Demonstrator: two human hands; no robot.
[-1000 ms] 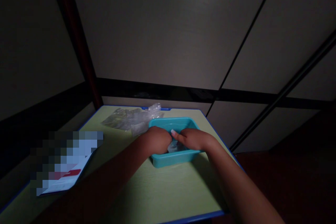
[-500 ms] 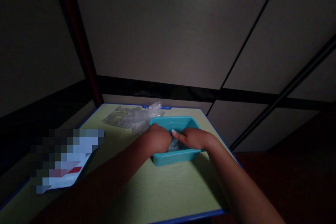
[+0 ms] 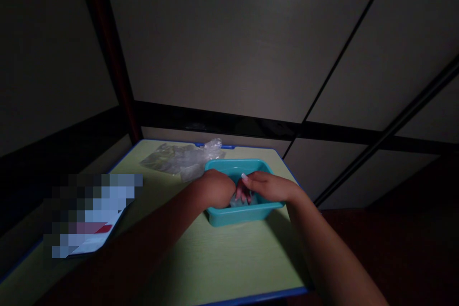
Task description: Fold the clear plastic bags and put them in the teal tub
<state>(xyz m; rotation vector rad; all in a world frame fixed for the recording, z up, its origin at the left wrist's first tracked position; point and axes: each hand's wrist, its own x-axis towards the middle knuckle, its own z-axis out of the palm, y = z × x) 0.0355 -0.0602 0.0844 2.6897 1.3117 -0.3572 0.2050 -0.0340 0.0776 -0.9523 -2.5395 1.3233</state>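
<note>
1. Tub (image 3: 236, 217), turquoise, on the worktop (image 3: 233, 263), nearer the right edge than the left and set in from the far edge; clear material (image 3: 238, 202) lies inside, its form too dim to identify.
2. Left hand (image 3: 218, 189): over the tub's left side, reaching inside. Its fingers are hidden, so its grip cannot be told.
3. Right hand (image 3: 267, 186): over the right side, fingers half curled down toward the material, thumb raised apart from them; whether they have hold of anything cannot be told.
4. Bag (image 3: 186, 158), clear and crumpled, along the far edge, just beside the tub.
5. Step, as judged: two-handed handling of the material inside the tub. The next move calls for coordinated fingers, kept within the rim.
</note>
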